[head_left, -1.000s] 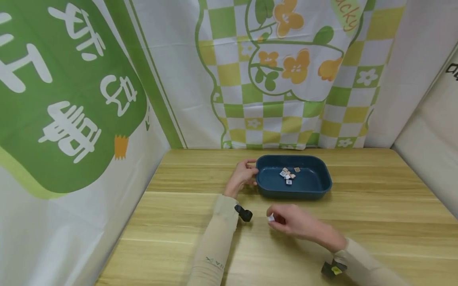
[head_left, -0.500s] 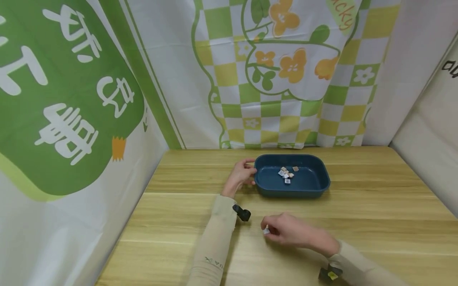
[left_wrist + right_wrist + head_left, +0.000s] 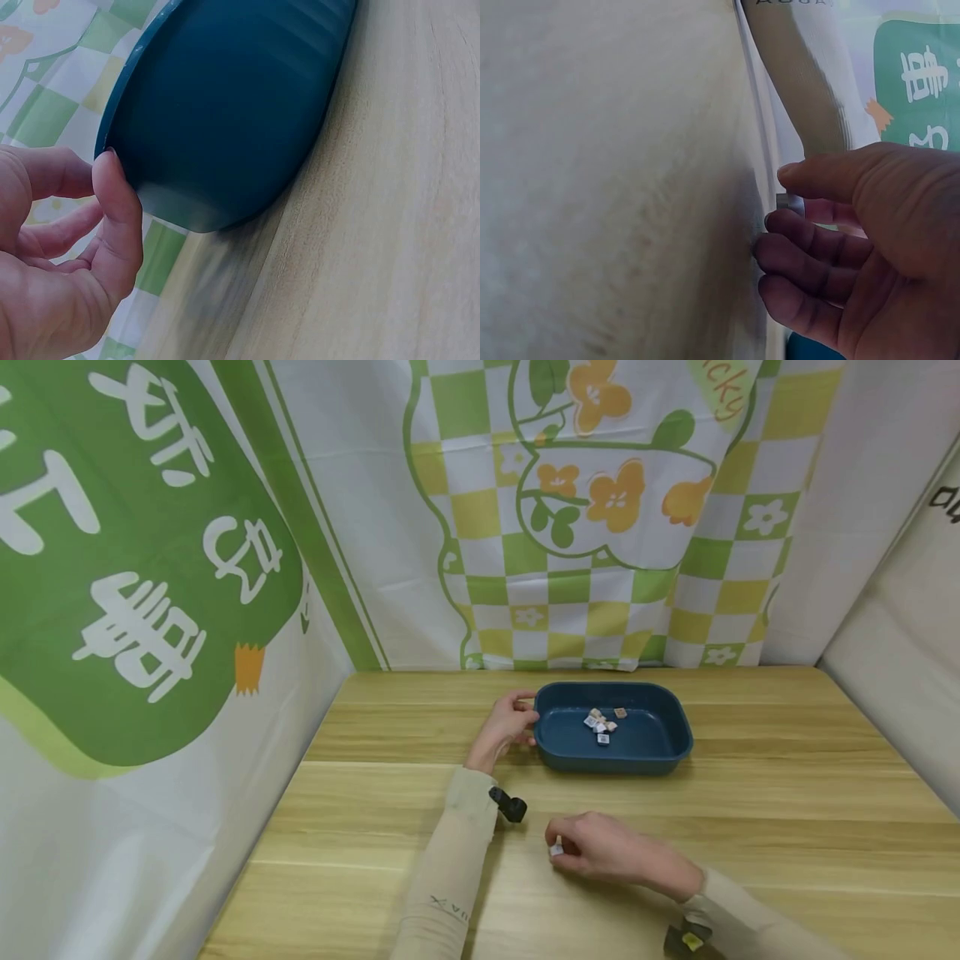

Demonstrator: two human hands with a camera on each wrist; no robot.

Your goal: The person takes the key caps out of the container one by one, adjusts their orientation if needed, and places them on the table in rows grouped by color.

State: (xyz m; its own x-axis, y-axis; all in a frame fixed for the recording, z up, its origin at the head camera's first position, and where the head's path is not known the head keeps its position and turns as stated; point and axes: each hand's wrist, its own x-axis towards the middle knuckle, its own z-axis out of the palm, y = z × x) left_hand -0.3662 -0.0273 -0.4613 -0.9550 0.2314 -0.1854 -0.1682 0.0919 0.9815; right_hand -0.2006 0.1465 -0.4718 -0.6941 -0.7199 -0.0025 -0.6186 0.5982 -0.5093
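A dark blue rectangular tub [image 3: 660, 762] stands toward the back of the table. Several small white and tan cubes [image 3: 600, 723], some with dark marks, lie inside it. At the tub's left end my left hand [image 3: 504, 727] holds the rim; in the left wrist view, the thumb [image 3: 118, 202] and a finger meet at that edge. In front of the tub, low over the table, my right hand [image 3: 600, 847] pinches a small white cube [image 3: 557, 850] between thumb and fingers. The right wrist view shows a greyish side of the cube [image 3: 789, 202], the rest hidden by fingers.
The wooden table [image 3: 360, 827] reaches back to a patterned curtain [image 3: 570, 610]. A green-and-white cloth [image 3: 150, 635] hangs along the left side, and a pale cloth [image 3: 900, 635] on the right.
My right hand has moved toward the table's front and slightly left, carrying the white cube, and slowed lately. The left hand stays at the tub's rim.
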